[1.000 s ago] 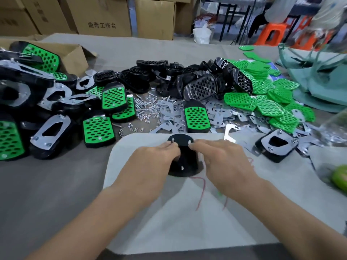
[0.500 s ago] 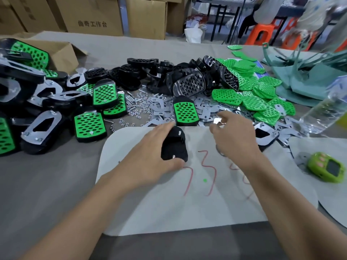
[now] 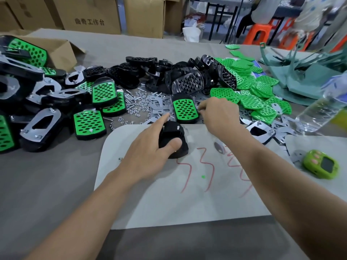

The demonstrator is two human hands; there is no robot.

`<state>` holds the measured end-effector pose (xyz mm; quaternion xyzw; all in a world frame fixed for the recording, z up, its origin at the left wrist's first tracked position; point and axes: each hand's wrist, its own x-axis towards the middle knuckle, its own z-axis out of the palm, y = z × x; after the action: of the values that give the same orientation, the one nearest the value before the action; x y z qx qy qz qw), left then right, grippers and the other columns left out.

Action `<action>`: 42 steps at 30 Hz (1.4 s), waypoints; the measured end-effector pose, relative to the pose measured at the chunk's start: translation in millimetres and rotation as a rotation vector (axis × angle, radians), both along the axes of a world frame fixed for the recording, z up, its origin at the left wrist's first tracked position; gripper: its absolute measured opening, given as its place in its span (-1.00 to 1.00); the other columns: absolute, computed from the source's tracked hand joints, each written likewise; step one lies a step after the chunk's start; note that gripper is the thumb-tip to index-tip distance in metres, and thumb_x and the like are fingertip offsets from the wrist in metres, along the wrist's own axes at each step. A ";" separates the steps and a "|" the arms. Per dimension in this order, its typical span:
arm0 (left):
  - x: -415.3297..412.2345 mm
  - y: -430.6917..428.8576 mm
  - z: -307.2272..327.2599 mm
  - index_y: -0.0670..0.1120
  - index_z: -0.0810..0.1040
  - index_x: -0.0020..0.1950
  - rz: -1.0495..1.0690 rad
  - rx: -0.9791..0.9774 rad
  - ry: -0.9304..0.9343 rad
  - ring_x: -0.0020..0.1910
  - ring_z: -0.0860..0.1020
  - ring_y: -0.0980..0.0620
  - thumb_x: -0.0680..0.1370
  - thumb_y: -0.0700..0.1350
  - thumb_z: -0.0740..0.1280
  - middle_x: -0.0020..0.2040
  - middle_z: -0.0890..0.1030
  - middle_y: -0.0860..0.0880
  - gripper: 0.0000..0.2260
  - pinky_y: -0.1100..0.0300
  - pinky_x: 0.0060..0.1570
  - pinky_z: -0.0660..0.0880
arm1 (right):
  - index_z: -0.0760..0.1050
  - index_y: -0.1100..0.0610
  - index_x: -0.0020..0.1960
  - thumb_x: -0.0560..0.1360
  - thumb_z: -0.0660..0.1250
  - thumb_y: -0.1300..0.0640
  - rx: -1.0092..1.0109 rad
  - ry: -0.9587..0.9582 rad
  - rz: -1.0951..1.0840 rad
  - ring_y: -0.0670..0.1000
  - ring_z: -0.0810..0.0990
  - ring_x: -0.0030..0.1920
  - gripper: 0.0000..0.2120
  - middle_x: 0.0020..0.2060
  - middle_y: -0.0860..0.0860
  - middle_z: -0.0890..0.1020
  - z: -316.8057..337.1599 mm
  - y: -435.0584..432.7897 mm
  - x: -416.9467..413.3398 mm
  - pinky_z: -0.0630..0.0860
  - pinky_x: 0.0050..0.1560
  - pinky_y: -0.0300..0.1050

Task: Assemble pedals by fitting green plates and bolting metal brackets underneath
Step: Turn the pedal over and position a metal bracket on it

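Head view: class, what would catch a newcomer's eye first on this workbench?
The bright heap of green plates at the far right stands out. At centre, the left hand holds a black pedal on the pale mat, while the right hand reaches into the metal brackets behind it.

Black pedal (image 3: 173, 141) on a pale mat (image 3: 187, 194) with red scribbles — green hole-dotted plates (image 3: 249, 99) beyond.

Left hand (image 3: 148, 152) grips black pedal (image 3: 173, 136) on white mat (image 3: 187, 203); right hand (image 3: 219, 115) curled over metal brackets (image 3: 156, 109).
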<state>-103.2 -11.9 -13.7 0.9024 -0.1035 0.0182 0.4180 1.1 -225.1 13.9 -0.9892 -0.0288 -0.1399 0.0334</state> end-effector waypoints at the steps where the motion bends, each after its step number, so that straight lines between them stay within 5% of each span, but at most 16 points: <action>1: -0.6 0.9 0.3 0.22 0.14 0.63 0.002 -0.036 0.007 0.48 0.34 0.15 0.52 0.32 0.20 0.54 0.35 0.25 -0.31 0.08 0.43 0.30 | 0.66 0.01 -0.01 0.52 0.34 0.22 -0.016 -0.064 -0.039 0.15 0.54 -0.31 -0.83 -0.36 -0.01 0.59 -0.5 -0.3 -3.3 0.22 -0.38 -0.16; 3: -0.8 1.7 0.4 0.23 0.16 0.62 0.010 -0.072 0.013 0.48 0.35 0.16 0.54 0.31 0.20 0.53 0.36 0.26 -0.34 0.03 0.46 0.30 | 0.63 0.05 -0.05 0.53 0.30 0.25 0.034 -0.166 -0.120 0.14 0.48 -0.37 -0.83 -0.40 0.01 0.57 1.0 -3.0 -8.2 0.13 -0.40 -0.18; 6: -0.5 1.6 -0.9 0.24 0.21 0.60 0.029 -0.081 0.006 0.40 0.43 0.13 0.54 0.30 0.20 0.47 0.44 0.22 -0.37 0.05 0.41 0.34 | 0.64 0.07 -0.08 0.58 0.23 0.15 0.299 -0.203 -0.195 0.19 0.56 -0.32 -0.79 -0.34 0.06 0.65 12.9 -5.1 -15.2 0.29 -0.34 -0.13; 10: 0.3 4.4 -1.8 0.25 0.37 0.51 0.082 -0.140 -0.033 -0.09 0.48 0.31 0.52 0.29 0.24 -0.09 0.55 0.31 -0.45 0.33 0.01 0.36 | 0.58 0.05 -0.29 0.51 0.25 0.13 0.609 -0.178 -0.260 0.14 0.63 -0.31 -0.77 -0.39 -0.01 0.66 25.6 1.7 -39.3 0.56 -0.23 -0.08; 12: -1.3 4.9 -2.3 0.25 0.44 0.46 0.107 -0.163 -0.081 -0.18 0.47 0.42 0.51 0.30 0.25 -0.23 0.52 0.42 -0.49 0.49 -0.15 0.30 | 0.56 0.02 -0.36 0.49 0.29 0.16 0.789 -0.198 -0.281 0.06 0.61 -0.38 -0.74 -0.45 -0.06 0.64 27.1 6.5 -50.8 0.56 -0.28 -0.10; 16: -6.2 5.8 -0.3 0.27 0.56 0.32 0.212 -0.276 -0.209 0.05 0.56 0.34 0.53 0.31 0.25 0.02 0.64 0.41 -0.61 0.39 -0.06 0.40 | 0.64 0.06 -0.21 0.54 0.36 0.27 1.384 0.082 -0.093 -0.04 0.48 -0.51 -0.80 -0.49 -0.04 0.60 22.3 31.7 -68.0 0.39 -0.42 -0.20; 19: -6.8 6.1 1.0 0.28 0.58 0.29 0.270 -0.362 -0.253 -0.02 0.64 0.15 0.56 0.18 0.34 -0.04 0.70 0.30 -0.70 0.30 -0.10 0.48 | 0.60 0.23 -0.07 0.59 0.28 0.33 1.684 0.366 0.094 0.02 0.68 -0.35 -0.86 -0.30 0.10 0.70 16.5 48.0 -73.9 0.50 -0.37 -0.23; 24: -10.0 2.8 2.9 0.25 0.69 0.11 0.275 -0.331 -0.395 -0.06 0.64 0.21 0.49 -0.03 0.47 -0.04 0.72 0.26 -0.75 0.39 -0.10 0.44 | 0.65 0.26 -0.08 0.59 0.27 0.36 1.815 0.539 0.312 0.06 0.72 -0.20 -0.81 -0.19 0.16 0.72 7.6 54.8 -79.0 0.66 -0.10 -0.11; 26: -10.8 3.5 2.2 0.09 0.75 0.08 0.254 -0.226 -0.530 -0.04 0.64 0.21 0.52 -0.17 0.46 -0.03 0.73 0.20 -0.78 0.36 0.01 0.48 | 0.66 0.28 -0.07 0.56 0.39 0.23 1.840 0.559 0.346 0.08 0.72 -0.18 -0.88 -0.15 0.20 0.71 5.7 55.6 -81.3 0.65 -0.12 -0.12; 28: -10.4 3.7 1.2 0.00 0.76 0.05 0.186 -0.141 -0.646 -0.04 0.63 0.18 0.53 -0.25 0.42 -0.01 0.73 0.15 -0.79 0.29 0.05 0.52 | 0.66 0.32 -0.05 0.43 0.49 0.09 1.853 0.552 0.326 0.09 0.72 -0.16 -0.72 -0.10 0.22 0.71 2.5 53.8 -82.4 0.65 -0.16 -0.15; 32: -5.4 4.2 -0.4 0.00 0.75 0.10 0.055 -0.052 -0.715 0.05 0.63 0.11 0.54 -0.25 0.36 0.08 0.71 0.14 -0.74 0.10 0.10 0.55 | 0.73 0.21 -0.19 0.29 0.50 0.17 1.860 0.535 0.335 0.00 0.73 -0.06 -0.87 0.00 0.11 0.75 -4.2 44.5 -82.7 0.64 -0.11 -0.20; 36: -5.2 0.3 1.5 -0.01 0.76 0.05 -0.008 0.089 -0.845 0.11 0.65 0.03 0.47 -0.35 0.42 0.13 0.71 0.11 -0.70 0.04 0.13 0.51 | 0.72 0.21 -0.20 0.41 0.53 0.14 1.887 0.532 0.226 0.04 0.73 -0.11 -0.88 -0.06 0.15 0.75 -6.9 38.9 -79.0 0.67 -0.16 -0.10; 39: -10.4 -4.7 0.9 -0.02 0.77 -0.02 0.096 -0.051 -0.748 0.17 0.61 0.19 0.45 -0.34 0.38 0.09 0.69 0.18 -0.71 0.18 0.24 0.47 | 0.66 0.24 0.02 0.44 0.43 0.45 1.814 0.432 0.166 0.05 0.68 -0.26 -0.79 -0.23 0.12 0.72 -7.7 34.6 -73.8 0.60 -0.20 -0.11; 42: -7.9 1.9 5.1 0.13 0.70 0.19 0.363 -0.139 -0.403 0.27 0.56 0.17 0.52 -0.22 0.37 0.25 0.63 0.21 -0.66 0.37 0.35 0.34 | 0.63 0.25 0.02 0.45 0.41 0.49 1.846 0.298 0.096 0.07 0.70 -0.29 -0.77 -0.31 0.08 0.69 -0.7 29.0 -67.8 0.64 -0.14 -0.19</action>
<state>-111.1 -10.0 -8.6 0.8536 -0.0197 0.2789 0.4396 -66.8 -196.1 13.2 -0.5766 0.0573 0.0224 0.8147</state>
